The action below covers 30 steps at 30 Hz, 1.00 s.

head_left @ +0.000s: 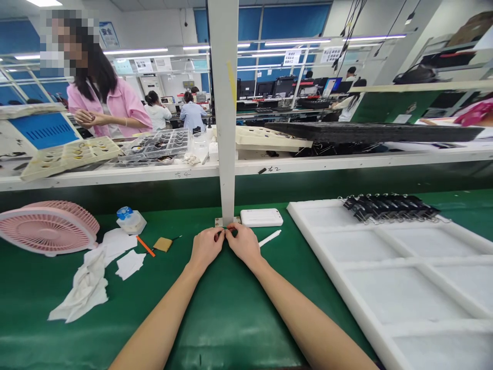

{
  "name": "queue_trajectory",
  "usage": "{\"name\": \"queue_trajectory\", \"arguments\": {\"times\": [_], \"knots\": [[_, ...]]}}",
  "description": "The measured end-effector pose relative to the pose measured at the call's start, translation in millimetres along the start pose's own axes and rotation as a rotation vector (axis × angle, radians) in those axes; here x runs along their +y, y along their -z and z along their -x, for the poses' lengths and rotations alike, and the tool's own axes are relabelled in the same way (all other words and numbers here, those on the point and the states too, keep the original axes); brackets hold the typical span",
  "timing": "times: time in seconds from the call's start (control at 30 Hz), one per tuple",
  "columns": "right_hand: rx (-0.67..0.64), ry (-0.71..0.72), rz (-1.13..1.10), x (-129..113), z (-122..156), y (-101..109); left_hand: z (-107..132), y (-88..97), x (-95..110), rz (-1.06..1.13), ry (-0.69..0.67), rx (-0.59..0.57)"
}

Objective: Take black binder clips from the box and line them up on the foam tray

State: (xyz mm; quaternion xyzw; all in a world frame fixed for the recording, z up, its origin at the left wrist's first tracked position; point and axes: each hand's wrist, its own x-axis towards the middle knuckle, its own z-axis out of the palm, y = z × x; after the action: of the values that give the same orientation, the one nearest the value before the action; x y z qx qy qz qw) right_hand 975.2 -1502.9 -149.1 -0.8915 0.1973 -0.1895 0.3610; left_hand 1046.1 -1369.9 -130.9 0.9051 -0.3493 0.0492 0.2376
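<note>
My left hand [207,247] and my right hand [244,242] meet over the green bench mat [231,318], just in front of the foot of a white upright post [227,169]. Fingers and thumb are pinched together on both. Something small and thin seems to run between the fingertips, but it is too small to name. Right behind my right hand lies a white power bank [261,217]. A white pen-like stick [270,238] rests beside that hand's right edge.
A pink fan [48,228], crumpled tissue [82,288], a blue-capped bottle [131,221], an orange strip [145,246] and a tan sponge piece [163,244] lie left. On the right, a white divided foam tray [342,264] carries black binder clips [389,207]. A person in pink [110,108] stands beyond the shelf.
</note>
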Motion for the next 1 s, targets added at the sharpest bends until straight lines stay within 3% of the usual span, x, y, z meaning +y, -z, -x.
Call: {"name": "queue_trajectory", "arguments": {"times": [1.0], "knots": [[-0.005, 0.019, -0.056, 1.2, -1.4, -1.0, 1.3, 0.4, 0.7, -0.005, 0.013, 0.001]]}}
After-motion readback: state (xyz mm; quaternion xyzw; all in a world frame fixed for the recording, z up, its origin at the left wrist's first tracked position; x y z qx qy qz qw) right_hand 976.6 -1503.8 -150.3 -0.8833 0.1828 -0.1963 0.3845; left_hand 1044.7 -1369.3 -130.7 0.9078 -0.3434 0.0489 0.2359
